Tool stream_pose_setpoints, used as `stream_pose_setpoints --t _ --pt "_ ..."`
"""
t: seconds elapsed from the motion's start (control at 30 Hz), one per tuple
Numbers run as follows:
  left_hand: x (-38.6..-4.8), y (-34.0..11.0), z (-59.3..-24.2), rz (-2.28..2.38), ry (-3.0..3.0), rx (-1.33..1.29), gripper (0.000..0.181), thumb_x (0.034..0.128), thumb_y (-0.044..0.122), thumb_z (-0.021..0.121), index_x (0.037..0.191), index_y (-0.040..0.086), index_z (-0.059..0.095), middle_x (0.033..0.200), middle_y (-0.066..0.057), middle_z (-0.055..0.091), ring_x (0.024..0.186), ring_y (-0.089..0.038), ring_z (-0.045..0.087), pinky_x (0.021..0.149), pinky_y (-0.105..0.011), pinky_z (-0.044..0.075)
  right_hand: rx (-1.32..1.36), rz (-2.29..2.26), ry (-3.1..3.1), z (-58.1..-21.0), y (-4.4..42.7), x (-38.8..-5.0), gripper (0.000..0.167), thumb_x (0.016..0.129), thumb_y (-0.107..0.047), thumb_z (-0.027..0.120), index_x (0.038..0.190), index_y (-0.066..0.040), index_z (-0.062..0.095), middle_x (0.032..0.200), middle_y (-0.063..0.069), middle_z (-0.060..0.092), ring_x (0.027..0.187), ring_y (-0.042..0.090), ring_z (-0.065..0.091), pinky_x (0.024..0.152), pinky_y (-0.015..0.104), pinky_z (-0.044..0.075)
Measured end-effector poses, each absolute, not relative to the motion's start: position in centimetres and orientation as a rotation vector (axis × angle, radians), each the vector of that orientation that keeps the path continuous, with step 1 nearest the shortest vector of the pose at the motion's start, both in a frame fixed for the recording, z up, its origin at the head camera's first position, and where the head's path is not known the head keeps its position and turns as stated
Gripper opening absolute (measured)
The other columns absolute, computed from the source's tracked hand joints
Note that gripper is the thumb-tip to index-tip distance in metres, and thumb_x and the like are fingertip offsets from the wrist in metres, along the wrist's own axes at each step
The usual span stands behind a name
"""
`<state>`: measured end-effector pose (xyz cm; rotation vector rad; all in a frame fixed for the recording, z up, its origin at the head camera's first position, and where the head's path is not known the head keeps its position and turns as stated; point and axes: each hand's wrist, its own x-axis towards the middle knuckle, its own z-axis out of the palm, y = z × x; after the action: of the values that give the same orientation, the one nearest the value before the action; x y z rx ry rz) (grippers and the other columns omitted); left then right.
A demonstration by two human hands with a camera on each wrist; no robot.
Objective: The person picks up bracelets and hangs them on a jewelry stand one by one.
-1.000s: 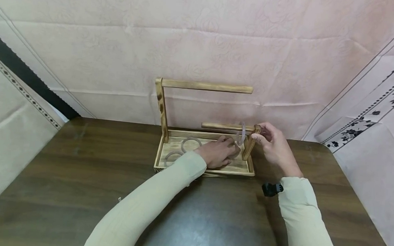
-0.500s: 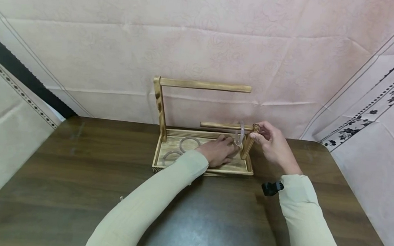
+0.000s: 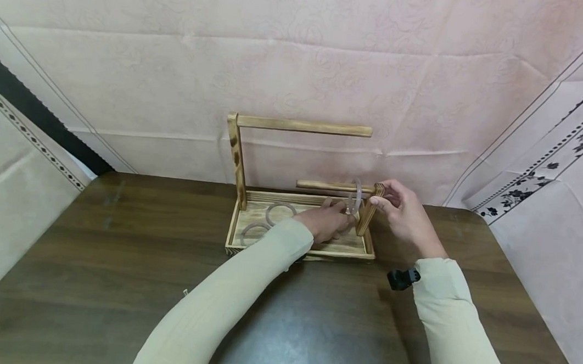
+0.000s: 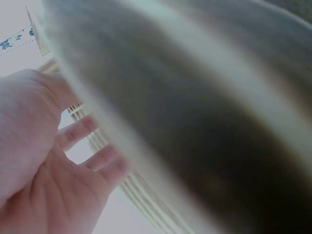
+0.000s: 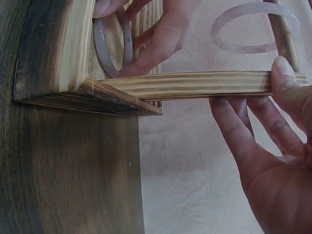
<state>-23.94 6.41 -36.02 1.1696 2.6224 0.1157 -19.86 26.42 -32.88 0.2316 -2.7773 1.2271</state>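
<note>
A wooden stand (image 3: 339,255) has a tray base, a tall arm at the left and a lower arm at the right. In the head view my right hand (image 3: 408,218) grips the lower arm's upright post (image 5: 195,85), thumb on one side and fingers on the other. One pale translucent bangle (image 3: 358,194) hangs on the lower bar (image 3: 321,186). My left hand (image 3: 329,225) reaches into the tray. The right wrist view shows its thumb and fingers pinching another pale bangle (image 5: 101,41) there. Left wrist view is mostly blocked by a blurred dark shape.
Two more bangles, a rear one (image 3: 281,205) and a front one (image 3: 246,233), lie in the tray's left part. The tall arm's bar (image 3: 304,126) extends above the tray. Behind the brown table (image 3: 119,261) hangs a pale pink cloth (image 3: 297,78).
The left forearm and hand have shifted slightly to the right within the tray. My right hand stays on the post. The hanging bangle and the two at the left stay put.
</note>
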Motion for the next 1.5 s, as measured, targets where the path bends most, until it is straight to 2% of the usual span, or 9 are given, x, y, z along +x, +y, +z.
stream_pose_setpoints --t 0.17,0.37,0.57,0.67,0.9,1.0,1.13,1.23,1.5 --pt "-23.8 6.4 -35.6 0.1 2.623 1.181 0.024 0.0998 0.005 0.058 0.115 0.022 0.063 0.156 -0.01 0.039 0.139 -0.047 0.043 0.08 -0.04 0.06 0.237 1.266 -2.767 -32.8 26.3 -19.8 0.029 0.103 -0.019 0.059 0.127 -0.001 0.057 0.121 0.021 0.068 0.121 0.036 0.065 0.09 0.024 0.053" --pt "-23.6 6.3 -35.6 0.098 2.609 1.189 0.021 0.1011 0.004 0.052 0.11 0.02 0.063 0.138 -0.007 0.048 0.122 -0.034 0.05 0.069 -0.031 0.055 0.23 1.288 -2.763 -32.9 26.3 -19.9 0.028 0.104 -0.017 0.059 0.127 -0.002 0.056 0.12 0.019 0.067 0.123 0.036 0.064 0.086 0.016 0.051" --pt "-23.9 6.2 -35.9 0.178 2.592 1.153 0.019 0.1091 0.022 0.043 0.106 0.019 0.061 0.133 -0.003 0.049 0.12 -0.032 0.049 0.073 -0.033 0.052 0.23 1.296 -2.76 -33.1 26.4 -19.9 0.026 0.104 -0.017 0.058 0.126 -0.002 0.056 0.119 0.018 0.066 0.123 0.037 0.064 0.084 0.015 0.05" --pt "-24.1 6.1 -36.0 0.101 2.582 1.195 0.013 0.1092 0.02 0.046 0.111 0.021 0.059 0.132 -0.003 0.047 0.116 -0.031 0.05 0.073 -0.032 0.053 0.217 1.29 -2.767 -33.2 26.4 -19.9 0.025 0.105 -0.017 0.057 0.124 -0.002 0.056 0.119 0.018 0.066 0.123 0.036 0.063 0.085 0.017 0.051" --pt "-24.3 6.1 -36.3 0.067 2.652 1.241 0.03 0.1023 0.025 0.062 0.132 0.029 0.06 0.154 -0.007 0.043 0.139 -0.037 0.045 0.092 -0.039 0.059 0.234 1.317 -2.744 -33.0 26.3 -19.6 0.026 0.105 -0.018 0.057 0.124 -0.001 0.055 0.118 0.019 0.066 0.121 0.034 0.064 0.09 0.029 0.056" --pt "-24.3 5.9 -36.5 0.077 2.668 1.271 0.038 0.0963 0.024 0.07 0.133 0.029 0.06 0.16 -0.01 0.038 0.144 -0.042 0.042 0.099 -0.044 0.058 0.237 1.315 -2.735 -33.0 26.3 -19.6 0.026 0.105 -0.019 0.057 0.123 -0.001 0.056 0.117 0.019 0.066 0.119 0.033 0.065 0.091 0.031 0.057" --pt "-24.4 5.9 -36.6 0.065 2.667 1.323 0.035 0.0922 0.023 0.073 0.126 0.026 0.062 0.165 -0.01 0.034 0.15 -0.039 0.037 0.12 -0.051 0.038 0.23 1.319 -2.735 -33.1 26.3 -19.8 0.025 0.105 -0.018 0.057 0.123 -0.001 0.055 0.116 0.018 0.066 0.118 0.031 0.065 0.088 0.025 0.056" --pt "-24.3 5.9 -36.6 0.031 2.673 1.367 0.033 0.0907 0.023 0.075 0.121 0.025 0.063 0.163 -0.01 0.037 0.15 -0.031 0.04 0.128 -0.049 0.023 0.221 1.33 -2.739 -33.1 26.3 -19.8 0.024 0.105 -0.018 0.057 0.123 -0.002 0.055 0.116 0.017 0.065 0.119 0.031 0.064 0.085 0.019 0.054" --pt "-24.2 5.8 -36.5 0.031 2.677 1.438 0.042 0.0877 0.024 0.077 0.127 0.023 0.062 0.159 -0.009 0.041 0.147 -0.027 0.044 0.128 -0.049 0.022 0.205 1.309 -2.761 -33.3 26.5 -19.9 0.025 0.105 -0.018 0.057 0.125 -0.003 0.055 0.123 0.017 0.065 0.127 0.035 0.061 0.088 0.024 0.052"
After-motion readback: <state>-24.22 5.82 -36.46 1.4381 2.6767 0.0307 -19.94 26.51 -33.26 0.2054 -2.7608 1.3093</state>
